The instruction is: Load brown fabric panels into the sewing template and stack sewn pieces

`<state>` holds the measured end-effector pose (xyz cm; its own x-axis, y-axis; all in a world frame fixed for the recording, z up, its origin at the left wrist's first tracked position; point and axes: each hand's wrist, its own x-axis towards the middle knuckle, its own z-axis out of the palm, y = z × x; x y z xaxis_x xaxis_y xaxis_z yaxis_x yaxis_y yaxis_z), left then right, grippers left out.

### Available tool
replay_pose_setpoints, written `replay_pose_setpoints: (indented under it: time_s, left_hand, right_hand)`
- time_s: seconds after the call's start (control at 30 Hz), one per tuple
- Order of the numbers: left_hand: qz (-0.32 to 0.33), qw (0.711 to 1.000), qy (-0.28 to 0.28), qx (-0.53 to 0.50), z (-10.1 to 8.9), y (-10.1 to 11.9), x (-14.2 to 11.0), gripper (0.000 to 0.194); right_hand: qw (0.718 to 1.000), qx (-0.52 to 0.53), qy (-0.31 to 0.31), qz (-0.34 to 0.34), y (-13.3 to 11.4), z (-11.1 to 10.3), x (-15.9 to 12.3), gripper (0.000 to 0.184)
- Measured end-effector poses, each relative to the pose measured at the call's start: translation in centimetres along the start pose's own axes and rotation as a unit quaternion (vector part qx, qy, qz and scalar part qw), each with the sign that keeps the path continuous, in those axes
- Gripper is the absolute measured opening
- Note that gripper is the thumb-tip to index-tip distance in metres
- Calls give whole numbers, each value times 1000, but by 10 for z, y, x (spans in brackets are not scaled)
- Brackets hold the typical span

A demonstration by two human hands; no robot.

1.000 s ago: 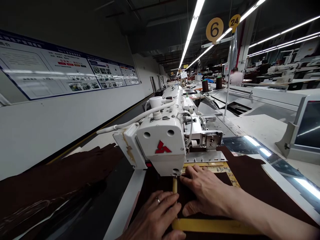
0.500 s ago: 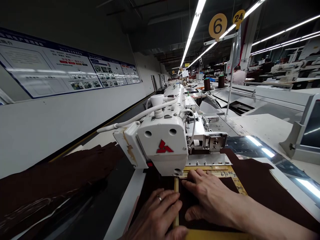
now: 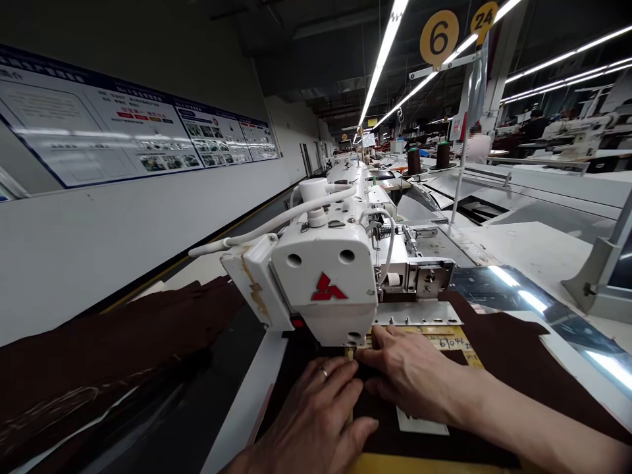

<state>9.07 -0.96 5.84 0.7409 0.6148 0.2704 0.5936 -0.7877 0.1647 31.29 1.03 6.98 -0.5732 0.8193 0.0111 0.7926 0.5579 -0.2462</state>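
Observation:
My left hand (image 3: 316,421), with a ring on one finger, lies flat on dark brown fabric (image 3: 498,368) just below the white sewing machine head (image 3: 326,283). My right hand (image 3: 407,372) rests beside it, fingers stretched toward the machine, pressing on the fabric inside a yellow template frame (image 3: 444,339). The fingertips of both hands meet under the head. A small white label (image 3: 419,421) shows on the fabric by my right wrist.
A pile of brown fabric (image 3: 99,362) lies to the left on the table. A screen stand (image 3: 605,276) sits at the right. Two thread cones (image 3: 413,160) stand behind, under hanging number signs (image 3: 438,36). A wall with posters (image 3: 123,131) runs along the left.
Both hands slid forward toward the machine head and closer together. The white label has come into view by my right wrist. The view tilted slightly.

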Motion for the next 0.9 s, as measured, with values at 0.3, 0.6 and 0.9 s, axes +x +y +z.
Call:
replay_pose_setpoints:
  time_s: [0.3,0.6,0.9]
  left_hand:
    - [-29,999,-37,13,0,5,1,37]
    - [-53,990,-111,65,4,7,15,60]
    - [-46,991,-66,106,18,5,12,66]
  right_hand:
    - [999,-27,-9,13,3,-7,-11,31]
    - [999,-33,2,34,7,-11,-22,27]
    - [989,-58,28,132,47,-7,-82,29]
